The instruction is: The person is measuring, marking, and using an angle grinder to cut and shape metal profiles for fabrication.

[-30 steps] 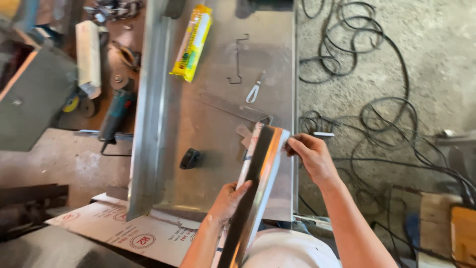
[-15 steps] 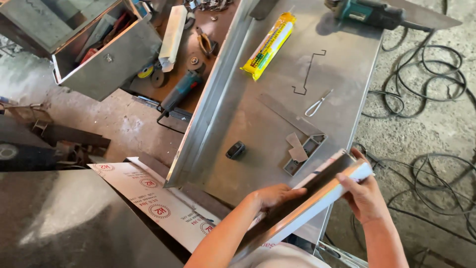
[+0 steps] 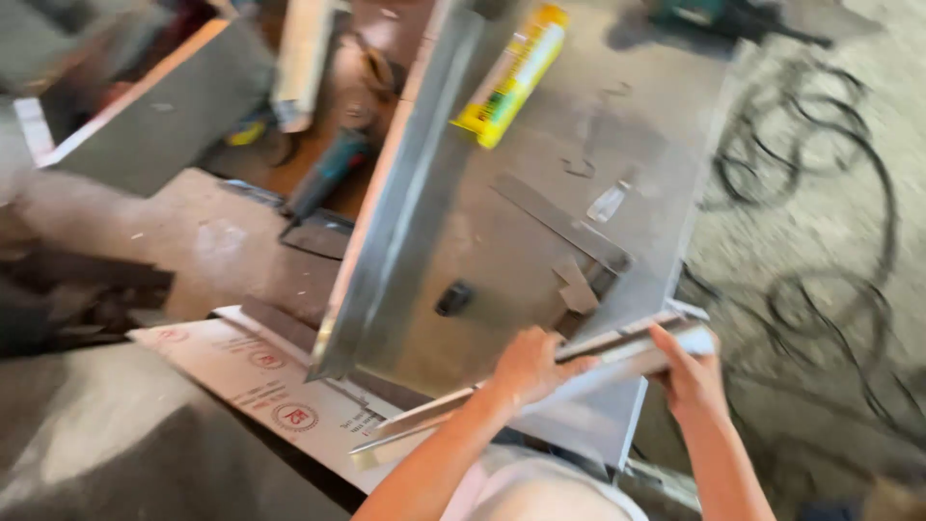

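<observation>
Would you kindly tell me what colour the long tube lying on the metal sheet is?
The tube is yellow with some green, seen in the head view.

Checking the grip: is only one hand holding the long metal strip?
No, both the left hand and the right hand grip the long metal strip.

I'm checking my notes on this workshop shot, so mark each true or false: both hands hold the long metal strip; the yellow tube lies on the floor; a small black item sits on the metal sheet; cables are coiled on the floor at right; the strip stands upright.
1. Both hands, left hand and right hand, hold the metal strip: true.
2. The yellow tube lies on the floor: false, it lies on the metal sheet.
3. A small black item sits on the sheet: true.
4. Cables are coiled on the floor at right: true.
5. The strip stands upright: false, it is held nearly level.
</observation>
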